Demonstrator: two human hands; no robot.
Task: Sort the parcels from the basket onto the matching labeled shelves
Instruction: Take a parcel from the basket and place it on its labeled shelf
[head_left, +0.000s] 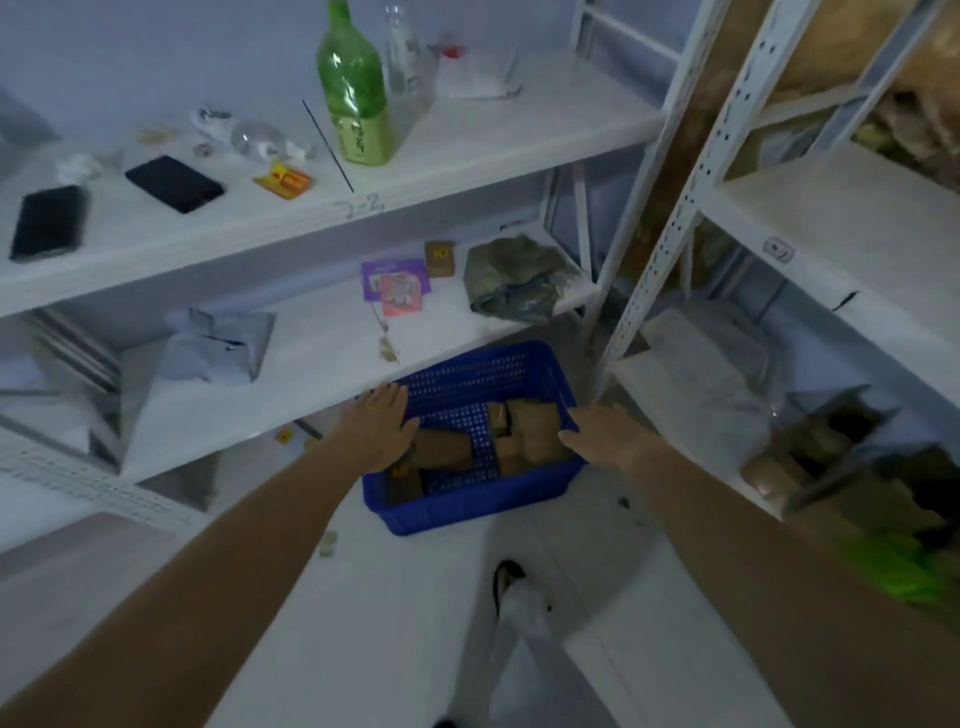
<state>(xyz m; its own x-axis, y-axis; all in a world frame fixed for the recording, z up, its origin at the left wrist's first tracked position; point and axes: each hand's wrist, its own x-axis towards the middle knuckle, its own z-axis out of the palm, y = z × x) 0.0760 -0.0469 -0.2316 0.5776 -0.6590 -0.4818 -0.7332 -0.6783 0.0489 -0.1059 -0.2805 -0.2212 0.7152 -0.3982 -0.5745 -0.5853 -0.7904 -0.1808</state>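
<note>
Head view: my left hand (382, 423) and right hand (605, 434) are flat and empty at either rim of the blue basket (457, 512), centre frame. Brown parcels (535, 428) lie inside. I judge picking is starting: next, grip one and read its label.

My basket (470, 499) at centre frame is blue with a perforated grid; its parcels (535, 431) are brown; the bottle (356, 98), upper centre, is green.
</note>
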